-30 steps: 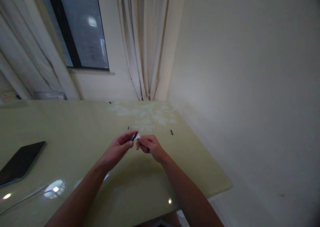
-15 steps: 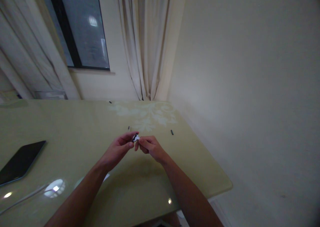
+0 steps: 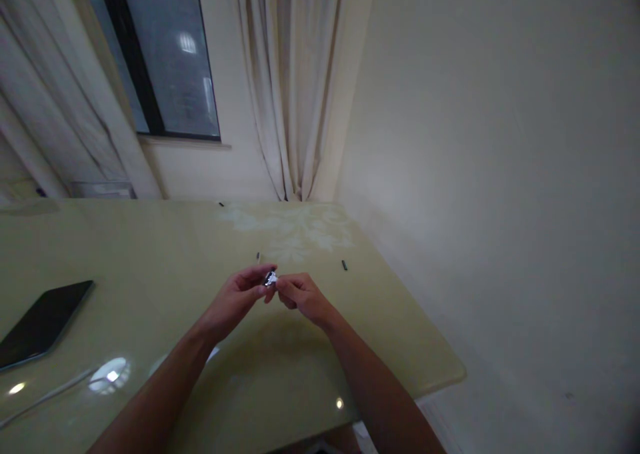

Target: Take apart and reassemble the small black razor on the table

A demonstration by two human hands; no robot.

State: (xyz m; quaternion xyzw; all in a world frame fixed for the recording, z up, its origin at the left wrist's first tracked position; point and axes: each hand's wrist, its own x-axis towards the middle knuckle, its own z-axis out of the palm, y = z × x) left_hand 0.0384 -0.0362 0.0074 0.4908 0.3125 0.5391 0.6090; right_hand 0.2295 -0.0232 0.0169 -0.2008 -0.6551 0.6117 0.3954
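Above the pale green table, my two hands meet around a small shiny object, silver and black, too small to name. Thumb and fingers of my left hand grip it from the left. My right hand is closed, its thumb and forefinger pinching the object's right end. Just beyond my fingers lies a small dark and white piece. To the right of my hands rests a short black piece.
A dark tablet-like slab lies at the left, with a white cable nearer me. Another tiny black piece is by the table's far edge. A wall borders the right side; curtains hang behind.
The small shiny object has turned slightly between my fingers, and my right fingertips have shifted a little to the left. The things on the table stay put.
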